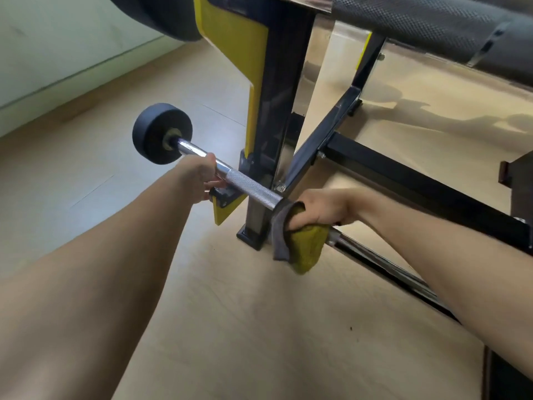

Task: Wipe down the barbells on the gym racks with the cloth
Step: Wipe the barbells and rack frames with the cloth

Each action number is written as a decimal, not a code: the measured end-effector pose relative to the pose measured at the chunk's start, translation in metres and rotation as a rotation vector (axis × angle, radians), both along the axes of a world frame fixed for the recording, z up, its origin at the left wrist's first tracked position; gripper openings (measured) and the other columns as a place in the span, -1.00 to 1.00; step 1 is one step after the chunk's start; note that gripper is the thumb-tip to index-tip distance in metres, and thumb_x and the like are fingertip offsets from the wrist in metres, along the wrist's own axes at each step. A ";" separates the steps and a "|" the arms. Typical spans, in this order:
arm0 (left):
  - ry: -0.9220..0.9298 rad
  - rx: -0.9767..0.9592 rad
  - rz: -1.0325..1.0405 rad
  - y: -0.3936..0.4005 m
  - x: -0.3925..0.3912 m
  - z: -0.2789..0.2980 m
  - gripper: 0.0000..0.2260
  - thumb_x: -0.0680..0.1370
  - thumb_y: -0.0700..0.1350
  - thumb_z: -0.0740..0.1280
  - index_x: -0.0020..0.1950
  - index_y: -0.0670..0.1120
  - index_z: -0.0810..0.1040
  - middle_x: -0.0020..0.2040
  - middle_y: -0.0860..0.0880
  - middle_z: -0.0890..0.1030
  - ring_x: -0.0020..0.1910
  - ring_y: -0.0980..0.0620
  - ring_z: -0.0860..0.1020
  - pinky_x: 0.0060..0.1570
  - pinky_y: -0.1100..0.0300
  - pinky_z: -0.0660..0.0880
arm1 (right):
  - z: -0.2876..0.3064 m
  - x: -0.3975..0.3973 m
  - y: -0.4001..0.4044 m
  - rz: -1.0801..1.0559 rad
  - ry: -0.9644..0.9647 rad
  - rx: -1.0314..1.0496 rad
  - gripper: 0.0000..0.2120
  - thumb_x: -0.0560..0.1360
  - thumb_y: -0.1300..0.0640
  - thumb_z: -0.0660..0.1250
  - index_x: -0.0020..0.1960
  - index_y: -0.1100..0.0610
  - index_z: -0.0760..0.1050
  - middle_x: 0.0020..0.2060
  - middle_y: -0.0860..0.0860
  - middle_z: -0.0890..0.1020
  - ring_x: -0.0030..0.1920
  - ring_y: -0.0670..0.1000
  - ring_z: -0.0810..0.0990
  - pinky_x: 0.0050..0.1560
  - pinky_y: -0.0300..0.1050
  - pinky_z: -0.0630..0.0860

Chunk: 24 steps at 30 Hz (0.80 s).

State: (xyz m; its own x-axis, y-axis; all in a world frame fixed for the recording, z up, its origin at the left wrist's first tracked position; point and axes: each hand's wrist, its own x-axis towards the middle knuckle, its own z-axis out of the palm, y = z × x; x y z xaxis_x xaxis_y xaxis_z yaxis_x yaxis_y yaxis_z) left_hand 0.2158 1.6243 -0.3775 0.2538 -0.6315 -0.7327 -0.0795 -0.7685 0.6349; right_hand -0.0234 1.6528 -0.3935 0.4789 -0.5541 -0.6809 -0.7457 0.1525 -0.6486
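pale wood floor [86, 174], light wall [57, 39]

I'm getting soft, even daylight here, no harsh spots. A white glare sits on the chrome barbell [202, 153] by the weight. Faint shadows fall across the floor [403, 116] at upper right. Edges bow from the wide lens, and my near forearms look blurred.

Gym: black-and-yellow rack [268, 111], barbell [248, 183] with black end weight, pale wood-look floor [230, 327].
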 end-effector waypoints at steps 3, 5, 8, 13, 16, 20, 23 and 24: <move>-0.015 -0.010 -0.062 -0.001 0.000 0.000 -0.57 0.65 0.06 0.20 0.43 -0.16 0.34 0.27 -0.11 0.56 0.21 -0.08 0.53 0.16 0.07 0.45 | -0.019 -0.010 0.000 -0.249 -0.284 0.438 -0.68 0.43 -0.02 0.48 0.00 0.22 0.58 -0.22 0.09 0.71 -0.23 0.03 0.70 -0.25 -0.15 0.62; 0.007 0.031 -0.060 -0.003 0.004 -0.003 -0.55 0.64 0.10 0.21 0.40 -0.16 0.34 0.30 -0.10 0.55 0.26 -0.09 0.52 0.16 0.08 0.42 | -0.032 -0.018 0.010 -0.368 -0.386 0.538 -0.51 0.30 -0.20 0.50 0.01 0.17 0.66 -0.10 0.14 0.71 -0.15 0.10 0.71 -0.19 -0.06 0.64; 0.028 0.035 -0.062 -0.004 0.007 -0.005 -0.60 0.64 0.14 0.17 0.26 -0.17 0.35 0.17 -0.09 0.56 0.13 -0.06 0.52 0.23 0.07 0.40 | -0.031 -0.031 0.013 -0.312 -0.278 0.435 -0.28 0.25 -0.44 0.31 0.10 0.13 0.60 -0.05 0.13 0.70 -0.06 0.13 0.68 -0.13 0.03 0.64; 0.054 0.033 -0.074 -0.002 0.006 -0.001 -0.55 0.66 0.12 0.15 0.39 -0.18 0.36 0.20 -0.12 0.58 0.15 -0.06 0.54 0.37 0.05 0.34 | 0.005 -0.032 0.006 -0.039 0.208 -0.345 -0.10 0.30 -0.50 0.26 0.34 0.18 0.40 0.17 0.11 0.57 0.11 0.09 0.59 0.06 -0.05 0.59; 0.060 0.023 -0.066 -0.002 0.007 -0.001 -0.55 0.66 0.12 0.15 0.38 -0.19 0.36 0.10 -0.12 0.57 0.06 -0.05 0.54 0.37 0.04 0.35 | 0.018 -0.011 0.011 0.055 0.210 -0.281 -0.42 0.55 -0.31 0.16 0.15 0.21 0.53 -0.05 0.10 0.62 -0.01 0.12 0.64 -0.19 -0.20 0.53; 0.042 0.008 -0.055 -0.002 0.005 -0.003 -0.52 0.66 0.12 0.13 0.41 -0.21 0.35 0.09 -0.13 0.58 0.03 -0.05 0.56 0.35 0.05 0.37 | 0.004 0.011 0.007 -0.184 -0.005 0.290 -0.62 0.49 -0.19 0.38 0.01 0.14 0.57 -0.12 0.09 0.69 -0.15 0.06 0.68 -0.20 -0.10 0.60; 0.022 0.012 -0.032 -0.003 0.001 -0.003 -0.52 0.66 0.12 0.15 0.41 -0.21 0.34 0.09 -0.13 0.57 0.01 -0.05 0.55 0.35 0.07 0.37 | 0.007 0.014 0.001 -0.143 0.024 0.341 -0.66 0.48 -0.16 0.42 -0.05 0.13 0.56 -0.20 0.08 0.67 -0.26 0.02 0.63 -0.21 -0.13 0.58; 0.020 0.015 -0.030 -0.004 0.001 -0.003 -0.52 0.66 0.12 0.15 0.41 -0.21 0.34 0.11 -0.13 0.57 0.02 -0.05 0.54 0.35 0.07 0.37 | 0.007 0.016 0.004 -0.116 0.110 0.207 -0.63 0.45 -0.18 0.43 -0.04 0.12 0.54 -0.19 0.07 0.65 -0.23 0.02 0.62 -0.15 -0.11 0.57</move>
